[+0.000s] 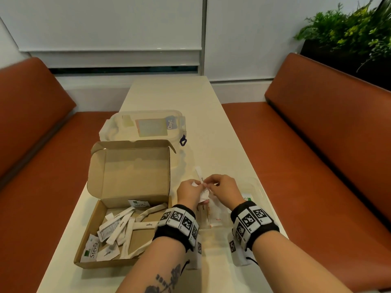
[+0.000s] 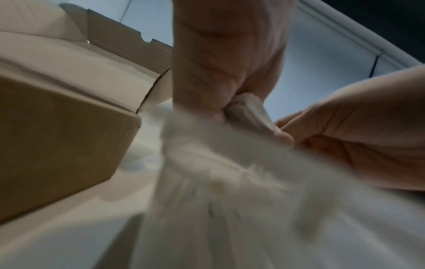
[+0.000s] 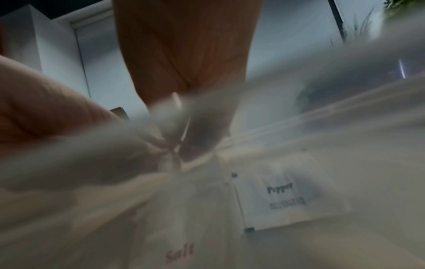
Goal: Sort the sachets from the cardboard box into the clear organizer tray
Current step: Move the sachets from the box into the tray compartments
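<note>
- Partway through, by the look of it; cardboard box (image 1: 118, 235) on the table (image 1: 182, 98), lid up, with plenty of sachets (image 1: 124, 227) lying loose inside: long white sugar sticks, a couple of green-and-white Stevia packets (image 1: 91, 249); most of the sorting judged still to do.
- Clear organizer tray (image 1: 257, 188) just right of the box, under and beyond both hands; hard to trace in the head view; in the right wrist view a Pepper sachet (image 3: 289, 194) lying flat in one compartment and a Salt sachet (image 3: 181, 251) in the one beside it; so at least a few already placed.
- Left hand (image 1: 189, 192) curled round a small bunch of white sachets (image 1: 202, 188), thumb and fingers pinching them; one sugar stick (image 1: 200, 174) poking up above the fingers.
- Right hand (image 1: 224, 191) meeting the left, fingertips pinching at the same bunch; seemingly picking one sachet out, though which one cannot be told through the blur.
- Both hands hovering over the tray's near-left part, not yet lowering anything in.
- Lidded plastic container (image 1: 146, 125) behind the box, untouched.
</note>
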Demonstrator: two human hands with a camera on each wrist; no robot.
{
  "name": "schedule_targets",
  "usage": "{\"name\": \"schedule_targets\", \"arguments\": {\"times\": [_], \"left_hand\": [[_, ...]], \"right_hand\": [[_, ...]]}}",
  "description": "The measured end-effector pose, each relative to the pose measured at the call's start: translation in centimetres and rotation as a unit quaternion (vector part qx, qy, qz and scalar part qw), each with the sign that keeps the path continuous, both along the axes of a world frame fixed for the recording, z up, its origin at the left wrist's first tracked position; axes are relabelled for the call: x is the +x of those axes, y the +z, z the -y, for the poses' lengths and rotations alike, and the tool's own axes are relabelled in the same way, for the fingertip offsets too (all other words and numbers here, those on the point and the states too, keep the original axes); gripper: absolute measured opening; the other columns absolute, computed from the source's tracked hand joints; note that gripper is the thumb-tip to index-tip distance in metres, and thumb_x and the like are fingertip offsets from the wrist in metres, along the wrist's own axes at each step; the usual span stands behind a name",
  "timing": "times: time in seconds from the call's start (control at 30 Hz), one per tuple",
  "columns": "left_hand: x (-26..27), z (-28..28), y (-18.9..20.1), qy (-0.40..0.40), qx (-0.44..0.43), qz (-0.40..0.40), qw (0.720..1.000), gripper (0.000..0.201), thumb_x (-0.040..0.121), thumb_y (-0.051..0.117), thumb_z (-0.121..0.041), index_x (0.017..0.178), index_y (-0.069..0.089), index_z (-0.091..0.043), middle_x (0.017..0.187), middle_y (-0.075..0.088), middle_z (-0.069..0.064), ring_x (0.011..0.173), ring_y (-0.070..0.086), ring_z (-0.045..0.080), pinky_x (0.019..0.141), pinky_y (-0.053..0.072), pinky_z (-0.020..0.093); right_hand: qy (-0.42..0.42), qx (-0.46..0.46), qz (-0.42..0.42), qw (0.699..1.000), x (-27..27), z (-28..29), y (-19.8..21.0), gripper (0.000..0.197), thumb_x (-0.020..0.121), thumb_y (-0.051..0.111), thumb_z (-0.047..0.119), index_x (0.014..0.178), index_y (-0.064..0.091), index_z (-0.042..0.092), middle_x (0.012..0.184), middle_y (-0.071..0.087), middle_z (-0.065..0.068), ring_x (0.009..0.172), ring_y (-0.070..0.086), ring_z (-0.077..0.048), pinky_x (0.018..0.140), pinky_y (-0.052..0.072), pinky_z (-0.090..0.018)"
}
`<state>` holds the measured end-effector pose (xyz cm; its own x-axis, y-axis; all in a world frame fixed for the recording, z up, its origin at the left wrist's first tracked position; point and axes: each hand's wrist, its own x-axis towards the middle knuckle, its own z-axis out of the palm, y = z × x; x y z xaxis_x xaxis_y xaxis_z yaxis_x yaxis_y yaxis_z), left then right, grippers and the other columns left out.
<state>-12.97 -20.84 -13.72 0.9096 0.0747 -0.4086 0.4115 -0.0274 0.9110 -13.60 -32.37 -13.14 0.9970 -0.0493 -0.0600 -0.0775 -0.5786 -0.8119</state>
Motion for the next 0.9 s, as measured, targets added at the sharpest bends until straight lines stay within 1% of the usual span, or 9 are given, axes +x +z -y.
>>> {"name": "schedule_targets", "arguments": {"times": [0.03,0.1,0.2,0.27,0.33,0.47,0.57,0.77,0.9], "left_hand": [[0.0,0.0,0.1,0.005,-0.017,0.001,1.0,0.009,0.087,0.067,-0.008,0.09,0.06,-0.004,0.107,0.06,0.021,0.093,0.063,0.035,0.046,0.056,0.027],[0.0,-0.1,0.5,0.013,-0.051,0.007,0.999,0.013,0.088,0.067,-0.009,0.097,0.063,-0.002,0.107,0.061,0.019,0.091,0.064,0.032,0.048,0.056,0.026],[0.1,-0.2,1.0,0.017,-0.082,0.01,0.996,0.021,0.088,0.066,-0.011,0.107,0.063,0.0,0.106,0.061,0.018,0.081,0.063,0.025,0.049,0.056,0.023],[0.3,-0.4,1.3,0.026,-0.093,0.015,0.995,0.017,0.088,0.067,-0.01,0.102,0.063,-0.001,0.105,0.058,0.018,0.085,0.061,0.026,0.048,0.054,0.021],[0.5,-0.7,1.3,0.037,-0.091,0.019,0.995,0.021,0.088,0.066,-0.01,0.107,0.063,0.001,0.11,0.057,0.019,0.094,0.061,0.03,0.048,0.054,0.02],[0.5,-0.8,1.1,0.046,-0.1,0.011,0.994,0.031,0.089,0.066,-0.011,0.116,0.06,0.002,0.119,0.057,0.02,0.097,0.061,0.027,0.049,0.054,0.019],[0.4,-0.9,1.0,0.042,-0.129,0.007,0.991,0.03,0.089,0.066,-0.014,0.114,0.061,0.002,0.109,0.059,0.015,0.092,0.062,0.023,0.05,0.053,0.018],[0.4,-1.5,1.1,0.067,-0.176,0.025,0.982,0.01,0.089,0.066,-0.019,0.093,0.061,-0.011,0.102,0.061,0.007,0.096,0.062,0.022,0.052,0.052,0.018],[0.4,-1.7,1.0,0.044,-0.153,0.045,0.986,0.008,0.087,0.067,-0.017,0.089,0.062,-0.012,0.1,0.062,0.007,0.091,0.06,0.019,0.05,0.051,0.018]], "right_hand": [[-0.018,0.017,0.009,1.0,0.1,0.1,0.0,0.014,0.088,0.059,0.01,0.094,0.07,0.016,0.086,0.068,0.0,0.076,0.057,-0.01,0.069,0.045,-0.014],[-0.045,0.085,0.002,0.995,0.0,0.3,0.2,0.008,0.086,0.066,0.017,0.094,0.065,0.016,0.077,0.065,0.0,0.071,0.059,-0.012,0.067,0.051,-0.02],[-0.053,0.137,-0.007,0.989,0.1,0.5,1.0,0.009,0.084,0.068,0.01,0.092,0.063,0.011,0.076,0.066,-0.009,0.063,0.061,-0.016,0.069,0.057,-0.028],[-0.067,0.101,0.033,0.992,0.6,0.8,1.5,0.009,0.084,0.063,0.004,0.087,0.068,0.011,0.077,0.066,-0.003,0.066,0.059,-0.01,0.068,0.052,-0.019],[-0.077,0.049,0.071,0.993,1.0,1.0,2.2,0.015,0.085,0.06,0.004,0.087,0.072,0.013,0.078,0.065,0.005,0.07,0.055,-0.001,0.064,0.041,-0.005],[-0.038,-0.027,0.096,0.994,1.6,1.2,3.9,0.018,0.088,0.057,0.005,0.095,0.074,0.01,0.081,0.063,0.004,0.062,0.048,0.003,0.056,0.035,0.002],[0.016,-0.061,0.083,0.995,1.7,1.2,4.7,0.018,0.089,0.058,0.007,0.096,0.074,0.01,0.085,0.065,0.003,0.067,0.05,0.003,0.061,0.037,0.002],[0.036,0.004,0.046,0.998,0.5,1.0,4.5,0.013,0.083,0.064,0.004,0.09,0.072,0.013,0.084,0.069,-0.004,0.071,0.057,-0.003,0.061,0.041,0.0],[0.023,0.053,0.018,0.998,-0.4,0.4,3.7,0.014,0.085,0.067,0.014,0.098,0.064,0.016,0.079,0.068,-0.004,0.064,0.058,-0.006,0.065,0.046,-0.015]]}}
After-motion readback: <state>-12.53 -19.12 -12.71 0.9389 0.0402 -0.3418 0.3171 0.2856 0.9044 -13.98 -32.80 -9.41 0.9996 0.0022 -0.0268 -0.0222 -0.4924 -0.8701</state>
